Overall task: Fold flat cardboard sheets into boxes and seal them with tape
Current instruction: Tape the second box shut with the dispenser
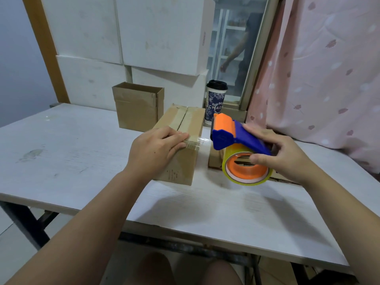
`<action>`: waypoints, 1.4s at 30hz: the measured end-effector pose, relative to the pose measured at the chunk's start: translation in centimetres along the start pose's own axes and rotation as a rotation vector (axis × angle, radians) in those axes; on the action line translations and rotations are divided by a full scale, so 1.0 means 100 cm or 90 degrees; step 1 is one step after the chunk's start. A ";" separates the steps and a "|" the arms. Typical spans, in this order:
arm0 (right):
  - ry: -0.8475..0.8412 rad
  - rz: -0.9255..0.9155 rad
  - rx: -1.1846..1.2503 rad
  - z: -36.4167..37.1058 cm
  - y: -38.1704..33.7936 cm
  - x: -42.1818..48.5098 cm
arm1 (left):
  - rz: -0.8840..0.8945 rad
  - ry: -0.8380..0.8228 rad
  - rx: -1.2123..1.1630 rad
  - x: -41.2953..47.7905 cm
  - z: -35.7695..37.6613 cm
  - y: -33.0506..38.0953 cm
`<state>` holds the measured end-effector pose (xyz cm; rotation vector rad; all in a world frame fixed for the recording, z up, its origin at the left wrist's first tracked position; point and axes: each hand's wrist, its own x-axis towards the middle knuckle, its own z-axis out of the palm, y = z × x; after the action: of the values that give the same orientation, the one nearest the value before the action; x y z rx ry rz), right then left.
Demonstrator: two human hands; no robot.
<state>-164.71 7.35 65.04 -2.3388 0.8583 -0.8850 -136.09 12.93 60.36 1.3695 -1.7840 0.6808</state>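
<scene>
Pressing down with the left hand (158,150), palm flat and fingers straight, on the near top edge of the sealed cardboard box (189,120), fingertips lying on the tape end at the box's 3 o'clock corner. Gripping the tape dispenser (230,134) in the right hand (285,155), fingers curling over the blue handle and thumb hooking into the orange core of the tape roll (246,175). Holding the dispenser in the air just at 3 o'clock of the box, apart from it. Stretching 1 short strip of clear tape (203,139) from that corner to the dispenser's orange head.

Resting the box near mid-table (82,153), its taped seam running from 6 to 12 o'clock.

Showing wide white tabletop at 9 o'clock of the box, and more at 6 o'clock down to the near edge. Crowding at 11 o'clock: 1 open-topped cardboard box (137,108) standing upright just beside the sealed one, touching or not, cannot tell. Standing at 1 o'clock, by the window frame (249,83), 1 lidded paper cup (216,99). Lying at 3 o'clock under the dispenser, flat cardboard sheets (213,159), largely hidden. Hanging at 2 o'clock over the table's right edge, a pink curtain (320,79). Stacking at 12 o'clock behind the table, white boxes (144,38).
</scene>
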 end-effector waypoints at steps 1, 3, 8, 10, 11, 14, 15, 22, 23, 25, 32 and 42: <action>0.013 -0.006 0.008 0.001 -0.002 0.000 | -0.008 -0.004 -0.007 0.001 0.000 0.000; 0.046 -0.015 0.044 0.001 -0.003 -0.001 | -0.023 -0.009 -0.019 0.003 -0.002 -0.004; 0.037 -0.013 0.014 0.004 0.003 -0.001 | -0.025 -0.024 -0.025 0.004 -0.003 -0.009; 0.026 -0.016 0.007 0.006 0.001 0.001 | -0.028 -0.029 -0.028 0.002 -0.003 -0.010; 0.021 -0.015 0.001 0.006 0.000 0.001 | -0.031 -0.031 -0.030 0.002 -0.002 -0.010; 0.015 -0.021 -0.054 0.004 0.003 0.003 | -0.058 -0.046 -0.036 0.006 0.000 -0.014; 0.018 -0.018 -0.061 0.003 0.004 0.003 | -0.070 -0.059 -0.044 0.008 0.000 -0.015; -0.048 -0.034 -0.218 0.001 -0.004 0.007 | -0.086 -0.105 -0.051 0.011 -0.001 -0.019; -0.058 -0.021 -0.235 0.001 -0.004 0.008 | -0.089 -0.107 -0.052 0.011 -0.001 -0.019; -0.093 0.011 -0.218 0.001 -0.006 0.014 | -0.085 -0.104 -0.058 0.011 -0.002 -0.019; -0.201 0.072 -0.265 -0.001 -0.028 0.034 | -0.061 -0.073 -0.050 0.008 0.000 -0.013; -0.266 0.114 -0.237 -0.011 -0.047 0.062 | 0.003 -0.175 0.065 0.017 -0.001 0.025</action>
<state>-160.08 6.01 71.26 -2.5692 1.0947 -0.1550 -138.65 12.81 61.90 1.5909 -1.9884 0.6161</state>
